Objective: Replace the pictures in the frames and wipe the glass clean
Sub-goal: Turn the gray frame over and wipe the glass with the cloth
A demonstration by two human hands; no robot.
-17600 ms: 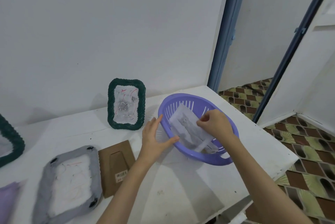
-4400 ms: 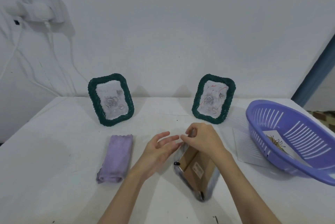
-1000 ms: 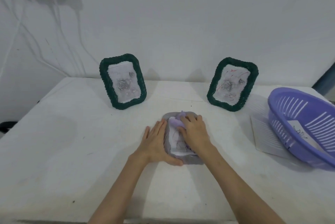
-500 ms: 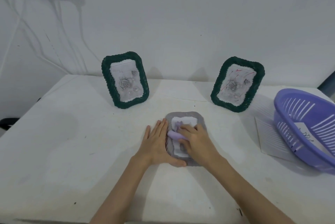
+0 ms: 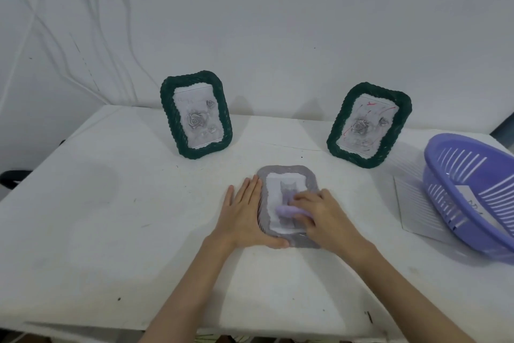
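Grey frame (image 5: 288, 174), flat on white counter (image 5: 111, 217), face up, near front centre.
Glass shows a grey cat picture (image 5: 286, 192). Left hand (image 5: 244, 217) lies flat and open against its left edge; right hand (image 5: 319, 217) presses a lilac cloth (image 5: 286, 210), mostly hidden beneath the fingers, on the glass. Lower right corner of the frame covered.

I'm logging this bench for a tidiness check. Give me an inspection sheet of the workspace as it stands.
Surface: white table, scuffed, small dark specks.
Job's things: grey frame lying flat, cat picture inside; two green frames upright, the right one's glass scribbled red; purple cloth.
Clutter: purple basket holding paper; lined sheet beside it.
Hands: left hand flat, steadying the grey frame; right hand pressing the cloth on the glass.
Cables: white wires on the wall.
Surroundings: white wall.
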